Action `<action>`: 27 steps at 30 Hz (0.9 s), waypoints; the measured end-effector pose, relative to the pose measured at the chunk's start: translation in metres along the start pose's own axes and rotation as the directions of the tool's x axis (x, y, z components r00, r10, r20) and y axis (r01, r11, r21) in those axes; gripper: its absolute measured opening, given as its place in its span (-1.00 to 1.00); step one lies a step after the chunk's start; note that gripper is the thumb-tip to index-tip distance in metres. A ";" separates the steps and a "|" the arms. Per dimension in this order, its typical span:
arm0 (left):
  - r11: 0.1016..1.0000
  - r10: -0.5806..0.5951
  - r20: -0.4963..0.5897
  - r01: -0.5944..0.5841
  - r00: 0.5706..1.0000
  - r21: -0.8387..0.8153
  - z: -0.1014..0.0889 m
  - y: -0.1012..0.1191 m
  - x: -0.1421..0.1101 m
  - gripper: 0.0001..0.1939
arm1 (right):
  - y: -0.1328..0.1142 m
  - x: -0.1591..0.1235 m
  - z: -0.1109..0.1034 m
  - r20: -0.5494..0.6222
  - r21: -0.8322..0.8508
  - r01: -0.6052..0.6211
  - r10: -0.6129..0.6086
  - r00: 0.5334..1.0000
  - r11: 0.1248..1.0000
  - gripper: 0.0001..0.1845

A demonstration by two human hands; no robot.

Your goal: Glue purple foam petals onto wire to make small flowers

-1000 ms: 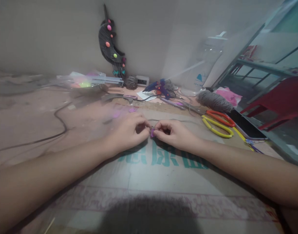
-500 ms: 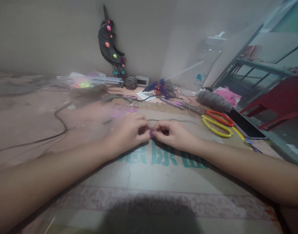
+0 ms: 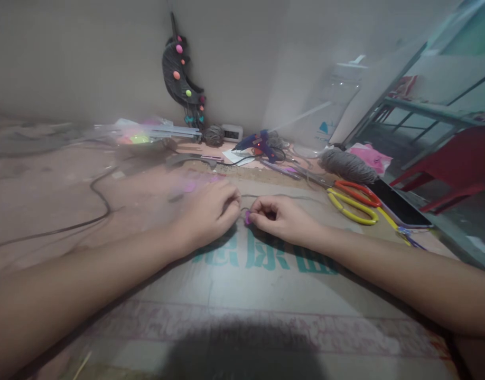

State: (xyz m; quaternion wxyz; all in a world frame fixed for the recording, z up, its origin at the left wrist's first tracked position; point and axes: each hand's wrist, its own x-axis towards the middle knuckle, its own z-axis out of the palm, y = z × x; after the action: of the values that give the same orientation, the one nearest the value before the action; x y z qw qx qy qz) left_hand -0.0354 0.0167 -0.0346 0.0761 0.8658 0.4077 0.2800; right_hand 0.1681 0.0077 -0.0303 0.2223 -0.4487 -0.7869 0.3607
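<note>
Between the thumb and fingertips of my right hand (image 3: 284,217) is a small purple piece (image 3: 248,217); its exact kind is too small to make out. A thin dark strand shows just above it. My left hand (image 3: 214,208) is a short gap to the left, its thumb and fingers curled together. Whether anything sits in that pinch is hidden. Both hands are low over a printed cardboard sheet (image 3: 242,290). Behind my left hand lie blurred purple scraps (image 3: 189,186), and a grey strand of yarn (image 3: 301,198) runs behind my right hand.
Scissors with orange and yellow handles (image 3: 353,208) lie right, beside a phone (image 3: 401,203) and grey yarn (image 3: 347,164). Toward the wall are a blue glue gun (image 3: 258,143), a small clock (image 3: 232,132), a clear bottle (image 3: 337,105) and a hanging moon ornament (image 3: 179,74). A cord (image 3: 102,198) crosses the left side.
My left hand has drawn slightly left, away from the purple piece that both hands were touching. My right hand keeps it in nearly the same place.
</note>
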 end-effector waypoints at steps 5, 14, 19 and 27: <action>0.999 0.015 0.025 -0.014 1.000 -0.046 0.000 0.001 0.000 -0.65 | -0.002 0.000 -0.002 0.001 0.083 -0.039 0.039 0.999 0.996 -0.82; 0.971 -0.001 0.039 0.011 0.999 -0.238 0.002 -0.003 0.000 -0.84 | -0.003 -0.001 -0.002 -0.078 0.013 -0.011 0.012 0.997 1.000 -0.83; 0.983 0.070 -0.012 -0.071 0.997 -0.168 0.004 -0.006 -0.001 -0.86 | 0.000 0.000 -0.002 -0.037 0.022 0.021 -0.020 0.999 1.000 -0.84; 0.971 0.224 -0.037 -0.220 0.974 0.094 0.002 -0.004 -0.003 -0.83 | 0.002 0.000 -0.001 -0.032 -0.141 0.058 -0.063 0.997 0.988 -0.83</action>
State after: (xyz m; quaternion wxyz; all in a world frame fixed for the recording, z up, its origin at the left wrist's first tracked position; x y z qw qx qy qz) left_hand -0.0386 0.0177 -0.0392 -0.0042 0.9016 0.3222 0.2886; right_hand 0.1697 0.0084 -0.0311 0.2155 -0.4457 -0.8193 0.2893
